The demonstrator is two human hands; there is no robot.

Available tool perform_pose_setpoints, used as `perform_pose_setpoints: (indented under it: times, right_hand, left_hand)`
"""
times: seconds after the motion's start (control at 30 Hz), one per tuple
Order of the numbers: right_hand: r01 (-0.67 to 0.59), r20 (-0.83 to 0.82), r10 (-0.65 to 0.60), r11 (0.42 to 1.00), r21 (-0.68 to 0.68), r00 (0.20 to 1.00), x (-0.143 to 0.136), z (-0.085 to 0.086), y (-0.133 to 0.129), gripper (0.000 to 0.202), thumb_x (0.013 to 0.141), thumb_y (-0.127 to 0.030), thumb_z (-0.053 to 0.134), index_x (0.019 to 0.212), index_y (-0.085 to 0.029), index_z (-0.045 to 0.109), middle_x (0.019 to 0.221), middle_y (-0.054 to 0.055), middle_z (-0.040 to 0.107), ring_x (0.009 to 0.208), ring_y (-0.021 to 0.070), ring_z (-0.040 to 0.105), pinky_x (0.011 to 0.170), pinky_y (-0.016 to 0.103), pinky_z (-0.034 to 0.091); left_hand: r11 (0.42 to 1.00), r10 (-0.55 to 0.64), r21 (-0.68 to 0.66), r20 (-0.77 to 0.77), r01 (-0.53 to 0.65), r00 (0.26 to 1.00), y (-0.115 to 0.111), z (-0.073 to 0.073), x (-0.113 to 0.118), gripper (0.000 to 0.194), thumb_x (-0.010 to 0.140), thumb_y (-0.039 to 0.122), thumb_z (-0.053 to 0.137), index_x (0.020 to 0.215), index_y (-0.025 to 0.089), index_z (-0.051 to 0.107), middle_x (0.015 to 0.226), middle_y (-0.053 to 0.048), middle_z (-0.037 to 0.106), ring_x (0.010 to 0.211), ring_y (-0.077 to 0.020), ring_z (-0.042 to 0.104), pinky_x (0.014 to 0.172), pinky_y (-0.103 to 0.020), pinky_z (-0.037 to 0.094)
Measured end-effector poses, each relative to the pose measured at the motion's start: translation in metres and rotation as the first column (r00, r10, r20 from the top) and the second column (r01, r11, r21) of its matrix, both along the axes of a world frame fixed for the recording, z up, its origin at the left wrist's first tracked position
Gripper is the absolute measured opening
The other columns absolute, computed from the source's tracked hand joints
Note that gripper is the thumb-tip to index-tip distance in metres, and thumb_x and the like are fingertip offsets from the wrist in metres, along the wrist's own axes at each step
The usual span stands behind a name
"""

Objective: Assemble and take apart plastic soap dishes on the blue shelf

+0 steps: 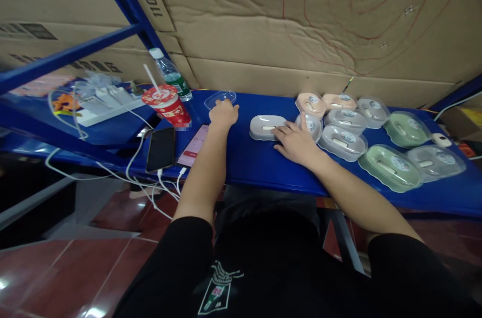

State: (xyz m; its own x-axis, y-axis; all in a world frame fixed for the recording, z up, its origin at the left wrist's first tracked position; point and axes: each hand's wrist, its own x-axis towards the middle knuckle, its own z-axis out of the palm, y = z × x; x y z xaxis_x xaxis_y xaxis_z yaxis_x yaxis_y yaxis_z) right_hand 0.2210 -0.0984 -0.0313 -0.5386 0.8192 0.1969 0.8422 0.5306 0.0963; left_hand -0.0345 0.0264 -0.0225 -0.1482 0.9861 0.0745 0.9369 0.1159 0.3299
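On the blue table, a clear plastic lid point(215, 100) lies under the fingers of my left hand point(223, 114), which touch its near edge. My right hand point(295, 141) rests with spread fingers at the right end of an open grey dish point(259, 127) that has a white piece in its middle. One finger of that hand reaches to a covered grey dish point(313, 125). To the right stand several dishes under clear lids: peach ones point(309, 103), more grey ones point(343, 143) and green ones point(391, 170).
A red cup with a straw point(173, 110) and a water bottle point(173, 80) stand at the left. Two phones, one dark point(161, 150), one lit point(194, 147), lie near the front edge with white cables. Cardboard point(241, 42) stands behind the blue table point(248, 167).
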Motion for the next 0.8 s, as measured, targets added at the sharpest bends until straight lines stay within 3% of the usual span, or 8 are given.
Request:
perform_pose_setpoints:
  times: [0.17, 0.27, 0.37, 0.47, 0.67, 0.8]
  right_hand:
    - [-0.001, 0.002, 0.001, 1.0, -0.003, 1.0, 0.001, 0.001, 0.0, 0.053, 0.104, -0.036, 0.063, 0.154, -0.016, 0.062, 0.15, 0.02, 0.07, 0.146, 0.0464, 0.056, 0.127, 0.083, 0.02]
    - [-0.006, -0.001, 0.006, 1.0, -0.015, 1.0, 0.001, 0.001, 0.0, 0.054, 0.104, -0.036, 0.063, 0.154, -0.015, 0.062, 0.152, 0.02, 0.069, 0.148, 0.0465, 0.055, 0.127, 0.083, 0.02]
    - [-0.003, -0.005, 0.003, 1.0, -0.02, 1.0, 0.002, -0.001, 0.0, 0.056, 0.104, -0.037, 0.063, 0.156, -0.016, 0.06, 0.153, 0.019, 0.068, 0.149, 0.0462, 0.054, 0.128, 0.083, 0.017]
    - [0.001, -0.026, -0.001, 1.0, 0.006, 1.0, 0.002, -0.001, 0.0, 0.06, 0.104, -0.039, 0.063, 0.159, -0.015, 0.056, 0.156, 0.02, 0.065, 0.151, 0.0466, 0.051, 0.13, 0.081, 0.015]
    - [0.118, -0.18, -0.097, 0.987, 0.11, 0.979, 0.004, 0.008, 0.0, 0.074, 0.103, -0.046, 0.061, 0.168, -0.014, 0.044, 0.172, 0.024, 0.045, 0.16, 0.0481, 0.037, 0.13, 0.08, 0.01]
    - [0.192, -0.229, -0.159, 0.973, 0.13, 0.96, 0.008, 0.011, 0.003, 0.084, 0.104, -0.05, 0.057, 0.174, -0.016, 0.029, 0.18, 0.024, 0.031, 0.165, 0.0487, 0.029, 0.13, 0.078, 0.013]
  left_hand:
    - [0.996, -0.071, -0.06, -0.081, 0.067, 0.994, 0.005, -0.002, -0.003, 0.047, 0.1, 0.034, 0.065, 0.143, 0.016, 0.065, 0.145, -0.026, 0.068, 0.134, -0.0431, 0.067, 0.11, -0.056, 0.055]
    - [0.996, -0.075, 0.037, -0.094, 0.079, 0.993, 0.001, -0.001, 0.003, 0.041, 0.096, 0.021, 0.067, 0.137, 0.021, 0.07, 0.142, -0.021, 0.069, 0.127, -0.0396, 0.071, 0.107, -0.053, 0.057]
    - [0.977, -0.106, 0.182, -0.036, 0.111, 0.994, -0.006, 0.002, 0.011, 0.037, 0.098, 0.022, 0.065, 0.134, 0.024, 0.071, 0.144, -0.019, 0.067, 0.122, -0.0381, 0.073, 0.105, -0.052, 0.057]
    - [0.91, -0.228, 0.364, 0.047, 0.196, 0.973, -0.012, 0.006, 0.016, 0.036, 0.1, 0.032, 0.068, 0.135, 0.026, 0.07, 0.143, -0.015, 0.068, 0.125, -0.0357, 0.071, 0.108, -0.049, 0.056]
    - [0.682, -0.5, 0.688, 0.194, 0.246, 0.844, -0.008, 0.007, 0.02, 0.051, 0.099, 0.065, 0.07, 0.134, 0.028, 0.074, 0.12, -0.007, 0.08, 0.12, -0.0296, 0.072, 0.109, -0.043, 0.055]
    - [0.645, -0.644, 0.725, 0.347, 0.24, 0.681, 0.003, 0.001, 0.021, 0.065, 0.1, 0.075, 0.06, 0.139, 0.025, 0.073, 0.109, -0.008, 0.081, 0.106, -0.0262, 0.075, 0.097, -0.043, 0.059]
